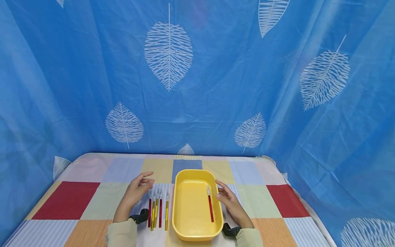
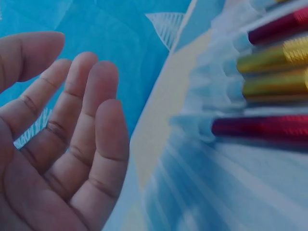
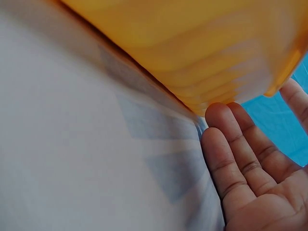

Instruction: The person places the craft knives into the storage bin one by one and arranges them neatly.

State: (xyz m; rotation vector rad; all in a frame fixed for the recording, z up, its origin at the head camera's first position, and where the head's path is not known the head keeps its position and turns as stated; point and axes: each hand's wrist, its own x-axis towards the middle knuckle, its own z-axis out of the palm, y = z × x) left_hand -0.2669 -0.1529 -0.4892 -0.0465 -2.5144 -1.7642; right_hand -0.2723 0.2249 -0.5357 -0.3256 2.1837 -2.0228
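Observation:
A yellow plastic tray (image 1: 189, 206) stands on the table in the middle of the head view. Inside it, toward the right side, lies a craft knife (image 1: 211, 208) with a red handle and a clear cap. My right hand (image 1: 231, 203) is at the tray's right wall, fingertips right at the rim, fingers extended. Left of the tray, several capped craft knives (image 1: 160, 212) with red and gold handles lie side by side. Just left of their capped ends my left hand (image 1: 138, 189) is raised with relaxed, spread fingers and nothing in it.
A patchwork-patterned cloth (image 1: 114, 199) covers the table. Behind it and on both sides hangs a blue curtain (image 1: 213, 85) with white leaf prints. Dark wrist straps (image 1: 142, 216) are on both arms.

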